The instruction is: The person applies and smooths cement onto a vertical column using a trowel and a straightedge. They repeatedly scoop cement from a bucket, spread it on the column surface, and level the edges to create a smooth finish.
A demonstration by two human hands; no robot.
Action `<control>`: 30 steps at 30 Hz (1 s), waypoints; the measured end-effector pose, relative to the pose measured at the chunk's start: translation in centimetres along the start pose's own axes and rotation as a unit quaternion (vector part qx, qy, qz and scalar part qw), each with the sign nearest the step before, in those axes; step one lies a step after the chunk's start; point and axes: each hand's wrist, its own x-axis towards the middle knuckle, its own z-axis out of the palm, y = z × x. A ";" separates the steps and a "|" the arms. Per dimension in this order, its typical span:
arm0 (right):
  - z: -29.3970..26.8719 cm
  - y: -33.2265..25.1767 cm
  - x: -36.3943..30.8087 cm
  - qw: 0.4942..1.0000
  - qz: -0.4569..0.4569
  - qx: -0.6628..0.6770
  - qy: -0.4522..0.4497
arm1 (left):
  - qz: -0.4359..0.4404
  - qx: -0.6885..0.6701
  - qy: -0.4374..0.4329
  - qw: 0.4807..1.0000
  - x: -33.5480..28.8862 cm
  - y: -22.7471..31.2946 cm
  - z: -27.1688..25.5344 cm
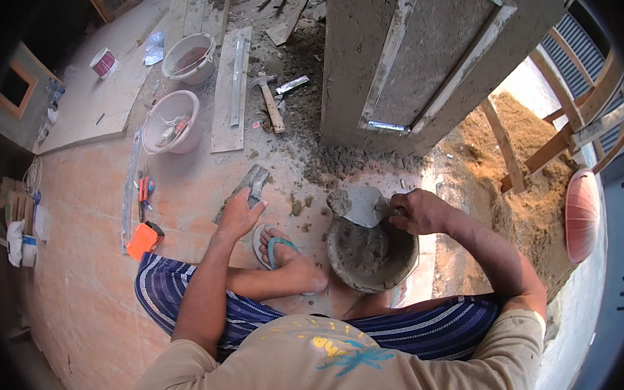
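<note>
My right hand (416, 211) grips the handle of a pointed trowel (365, 206), whose blade carries a lump of grey mortar at the far rim of a round mortar bucket (345, 275). The bucket sits on the floor between my knees and is partly filled with wet mortar. My left hand (238, 215) holds the handle of a flat grey plastering float (248, 187) that rests on the floor to the left. My sandalled foot (287, 257) lies between the two hands.
A grey plastered column (361, 70) with a recessed panel rises ahead, spilled mortar at its base. A hammer (271, 104), two white buckets (172, 121), planks, a metal straightedge (130, 185) and an orange tool (143, 239) lie to the left. A sand heap (518, 182) lies right.
</note>
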 end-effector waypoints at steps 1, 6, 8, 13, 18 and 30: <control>-1.1 -1.3 -0.3 0.995 0.024 -0.093 0.021 | -0.013 -0.004 -0.011 1.000 0.0 0.0 -0.2; -10.7 -8.8 -4.3 0.988 -0.098 -0.099 -0.059 | -0.060 -0.015 -0.053 0.997 -0.1 1.2 -1.6; -13.2 -9.4 -3.7 0.974 -0.147 -0.006 -0.171 | -0.056 -0.002 -0.050 0.997 -0.4 0.4 -1.5; -17.9 -4.7 3.8 0.952 0.146 0.000 -0.270 | -0.002 0.011 -0.051 0.999 0.1 -0.2 0.7; -22.9 -3.7 -0.2 0.978 0.129 0.010 0.164 | -0.049 0.014 -0.018 0.999 -1.6 -0.2 -2.3; -6.8 7.7 4.8 0.960 0.090 0.012 0.264 | -0.035 0.010 -0.050 0.998 -0.6 -1.3 -0.5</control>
